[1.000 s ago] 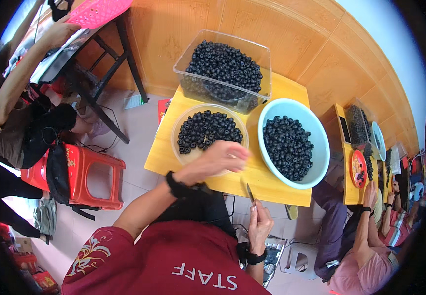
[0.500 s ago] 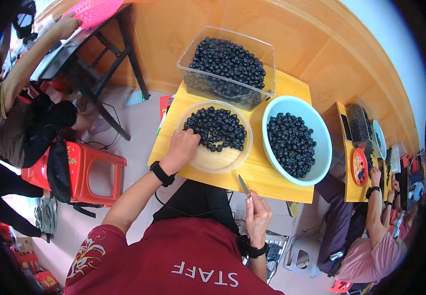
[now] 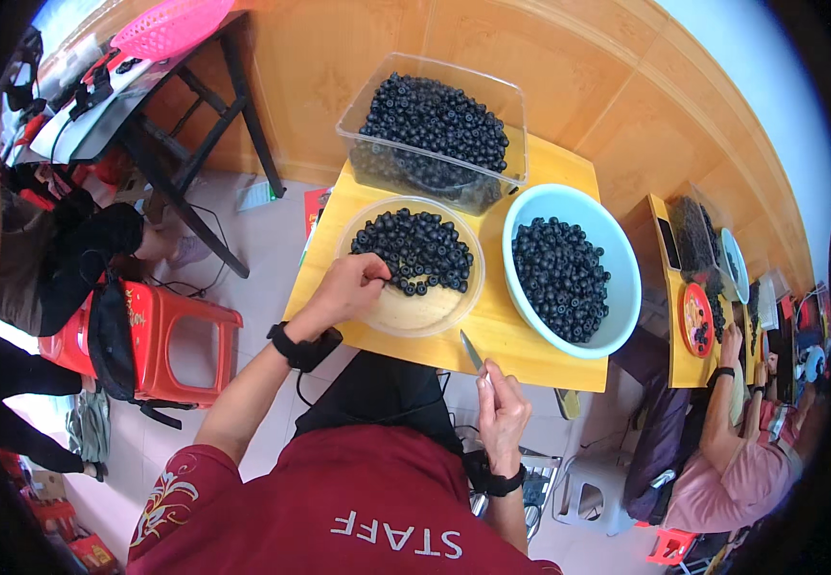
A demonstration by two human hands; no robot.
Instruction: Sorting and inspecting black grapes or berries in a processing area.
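Observation:
My left hand (image 3: pixel 350 286) is closed in a pinch over the near left side of a shallow clear round dish (image 3: pixel 425 324). A small dark bit shows at its fingertips, apparently one of the small black round pieces with holes (image 3: pixel 414 244) heaped in the dish. My right hand (image 3: pixel 502 410) grips a small knife (image 3: pixel 471 351), its blade pointing up and left toward the table's front edge. To the right of the dish, a pale blue basin (image 3: pixel 577 195) holds many more black pieces. Behind the dish, a clear rectangular bin (image 3: pixel 432 158) is heaped with them too.
All three containers stand on a small yellow table (image 3: pixel 478 331). At left are a red stool (image 3: pixel 185 340), a seated person and a dark-legged table with a pink basket (image 3: pixel 171 29). On the right, another person works at a similar table with a red plate (image 3: pixel 695 318).
My left hand has drawn back slightly from the black pieces toward me, fingers pinched. My right hand keeps the knife in nearly the same place. The other person's hand has left the pink basket.

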